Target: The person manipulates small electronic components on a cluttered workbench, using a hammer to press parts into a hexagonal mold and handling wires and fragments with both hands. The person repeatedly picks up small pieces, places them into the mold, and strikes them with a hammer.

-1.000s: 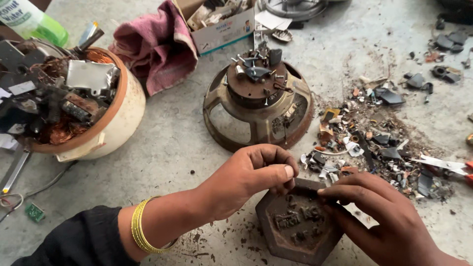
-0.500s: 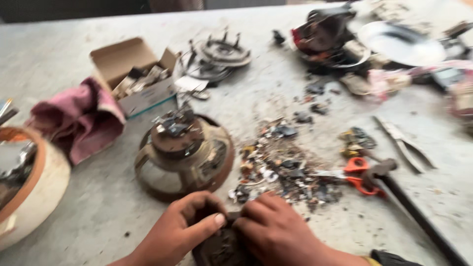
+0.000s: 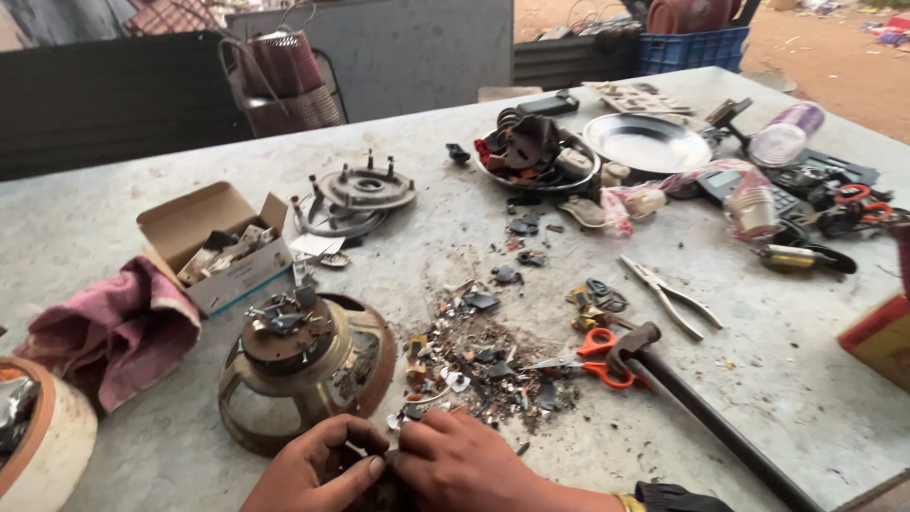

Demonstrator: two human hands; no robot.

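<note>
At the bottom edge of the head view, my left hand [image 3: 318, 469] and my right hand [image 3: 469, 465] meet over a small dark metal part [image 3: 374, 491] that they almost fully hide. Both hands curl their fingers onto it. Just beyond them stands a rusty round speaker frame [image 3: 303, 365] with bits of metal on its top. To its right lies a heap of dark broken scraps [image 3: 479, 365].
Orange-handled scissors [image 3: 602, 356], a hammer [image 3: 682, 398] and pliers [image 3: 673, 299] lie to the right. A pink cloth [image 3: 114, 332] and an open cardboard box [image 3: 223, 246] sit left. Further back are metal discs [image 3: 360, 194], a bowl of parts [image 3: 536, 152] and a steel plate [image 3: 645, 142].
The view has tilted up and swung right, showing much more of the table. Both hands stay on the dark part, now at the bottom edge.
</note>
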